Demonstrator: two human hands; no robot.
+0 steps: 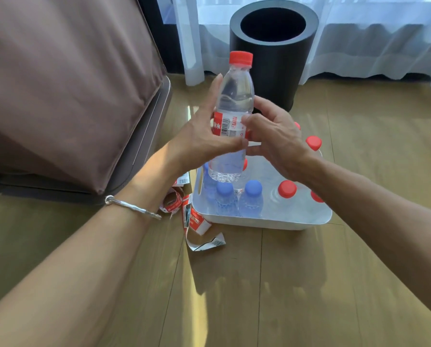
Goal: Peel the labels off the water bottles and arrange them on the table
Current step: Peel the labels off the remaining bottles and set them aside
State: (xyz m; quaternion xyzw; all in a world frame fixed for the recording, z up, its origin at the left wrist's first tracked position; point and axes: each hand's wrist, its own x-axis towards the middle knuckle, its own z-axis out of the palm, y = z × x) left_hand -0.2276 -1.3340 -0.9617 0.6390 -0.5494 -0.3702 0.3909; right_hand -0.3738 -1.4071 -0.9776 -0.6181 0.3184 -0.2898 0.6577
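The water bottle [235, 91], clear with a red cap [240, 58], is held nearly upright in the air between both hands, above the far left part of a white tray [259, 222]. The left hand [197, 139] has its grip clamped round the bottle's middle from the left, thumb across the front just under the red-and-white label [225, 125], which is on the bottle. The right hand [277, 139] comes in from the right, its grip closed on the label's right edge with curled fingertips pressed onto it. The bottle's neck stands above both grips and its base hangs below them. In the tray stand blue-capped bottles [253, 189] and red-capped bottles [287, 189]. Loose peeled labels [194, 219] lie on the wooden floor [259, 296] just left of the tray. A black bin [272, 71] stands behind it.
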